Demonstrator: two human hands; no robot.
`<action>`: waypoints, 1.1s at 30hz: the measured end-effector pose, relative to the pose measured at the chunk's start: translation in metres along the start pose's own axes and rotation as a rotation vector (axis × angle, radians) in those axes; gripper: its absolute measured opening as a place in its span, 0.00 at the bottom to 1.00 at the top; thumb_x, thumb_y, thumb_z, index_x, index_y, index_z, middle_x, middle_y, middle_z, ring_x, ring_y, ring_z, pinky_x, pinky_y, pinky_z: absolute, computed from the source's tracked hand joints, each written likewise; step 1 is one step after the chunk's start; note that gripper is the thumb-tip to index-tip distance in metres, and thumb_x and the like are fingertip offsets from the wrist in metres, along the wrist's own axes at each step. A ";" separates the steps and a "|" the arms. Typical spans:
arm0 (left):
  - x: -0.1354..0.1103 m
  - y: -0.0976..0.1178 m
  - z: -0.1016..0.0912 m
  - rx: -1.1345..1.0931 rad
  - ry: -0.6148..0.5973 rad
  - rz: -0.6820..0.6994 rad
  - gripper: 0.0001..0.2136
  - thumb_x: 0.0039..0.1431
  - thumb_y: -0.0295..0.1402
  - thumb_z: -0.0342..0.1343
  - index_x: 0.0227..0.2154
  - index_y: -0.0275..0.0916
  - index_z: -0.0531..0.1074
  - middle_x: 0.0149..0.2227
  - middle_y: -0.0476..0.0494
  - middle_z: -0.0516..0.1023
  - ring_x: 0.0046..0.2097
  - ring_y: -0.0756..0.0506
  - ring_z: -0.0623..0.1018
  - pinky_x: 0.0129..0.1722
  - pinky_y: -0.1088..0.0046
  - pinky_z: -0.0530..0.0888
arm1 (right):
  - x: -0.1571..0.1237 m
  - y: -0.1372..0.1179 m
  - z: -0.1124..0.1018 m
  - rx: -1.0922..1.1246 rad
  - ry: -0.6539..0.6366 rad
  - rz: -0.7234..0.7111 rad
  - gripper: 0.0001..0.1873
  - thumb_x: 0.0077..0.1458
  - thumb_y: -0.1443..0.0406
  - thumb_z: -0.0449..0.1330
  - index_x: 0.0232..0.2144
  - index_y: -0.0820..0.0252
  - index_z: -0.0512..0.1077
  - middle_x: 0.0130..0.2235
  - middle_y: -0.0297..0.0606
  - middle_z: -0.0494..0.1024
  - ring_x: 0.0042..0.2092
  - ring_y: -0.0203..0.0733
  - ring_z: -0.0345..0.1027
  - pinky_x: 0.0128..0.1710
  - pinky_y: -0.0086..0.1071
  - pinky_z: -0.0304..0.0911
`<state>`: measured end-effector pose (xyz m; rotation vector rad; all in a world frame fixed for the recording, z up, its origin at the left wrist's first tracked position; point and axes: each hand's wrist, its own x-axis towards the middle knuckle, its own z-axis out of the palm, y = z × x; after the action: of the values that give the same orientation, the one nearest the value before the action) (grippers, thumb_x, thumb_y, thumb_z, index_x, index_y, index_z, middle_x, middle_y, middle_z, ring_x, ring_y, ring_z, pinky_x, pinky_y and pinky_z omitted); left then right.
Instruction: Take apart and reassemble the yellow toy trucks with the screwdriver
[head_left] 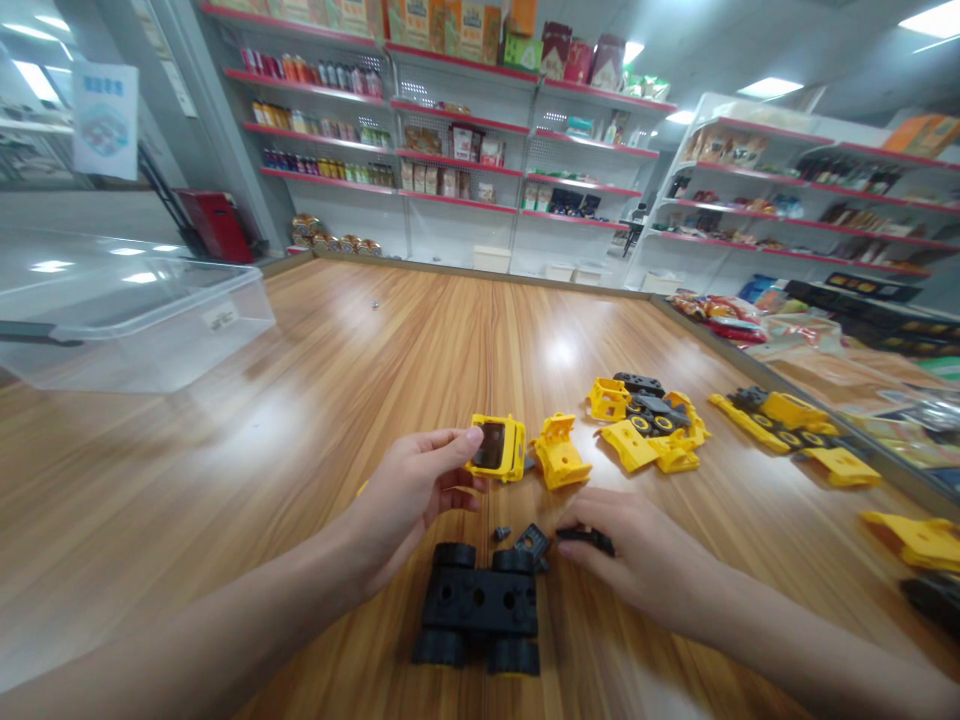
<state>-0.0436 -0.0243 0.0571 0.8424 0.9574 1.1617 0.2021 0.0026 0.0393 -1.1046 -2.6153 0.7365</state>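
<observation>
My left hand pinches a yellow toy truck cab with a dark window, held above the table. My right hand is closed around a small black part, mostly hidden by the fingers. Between the hands lie a dark screw-like piece and a dark grey square bracket. Closest to me, a black wheeled chassis rests on the wood with holes along its middle. A yellow bracket-shaped toy part stands just right of the cab.
Loose yellow parts and black wheeled pieces are grouped to the right, with more toy pieces near the table's right edge. A clear plastic bin occupies the left side. Stocked shelves line the back.
</observation>
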 end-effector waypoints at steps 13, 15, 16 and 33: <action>0.003 -0.002 -0.005 -0.041 0.104 0.012 0.14 0.58 0.40 0.59 0.40 0.33 0.77 0.40 0.38 0.79 0.35 0.47 0.75 0.32 0.73 0.71 | -0.002 -0.005 -0.001 -0.054 0.040 0.019 0.06 0.60 0.65 0.57 0.35 0.57 0.75 0.34 0.36 0.78 0.36 0.41 0.71 0.36 0.32 0.63; 0.004 -0.001 -0.006 -0.039 0.148 0.044 0.15 0.57 0.40 0.60 0.40 0.33 0.77 0.41 0.38 0.79 0.36 0.47 0.75 0.33 0.72 0.71 | -0.002 -0.004 0.000 -0.064 0.069 0.041 0.05 0.58 0.66 0.58 0.35 0.56 0.75 0.32 0.35 0.79 0.34 0.40 0.71 0.33 0.31 0.62; 0.004 0.000 -0.007 -0.044 0.176 0.070 0.15 0.57 0.40 0.60 0.40 0.33 0.77 0.41 0.38 0.79 0.36 0.46 0.75 0.33 0.72 0.71 | -0.003 -0.003 0.000 -0.067 0.089 0.051 0.05 0.57 0.67 0.58 0.36 0.56 0.74 0.32 0.34 0.79 0.33 0.39 0.71 0.32 0.31 0.61; 0.002 -0.004 -0.002 -0.072 0.125 0.053 0.16 0.58 0.41 0.59 0.42 0.32 0.77 0.43 0.37 0.78 0.36 0.47 0.74 0.33 0.72 0.71 | -0.002 0.001 0.011 -0.155 0.036 -0.213 0.11 0.58 0.72 0.55 0.39 0.56 0.75 0.42 0.41 0.70 0.39 0.40 0.67 0.37 0.34 0.64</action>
<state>-0.0435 -0.0234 0.0525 0.7481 0.9943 1.2986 0.1999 -0.0024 0.0291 -0.8474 -2.7414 0.4717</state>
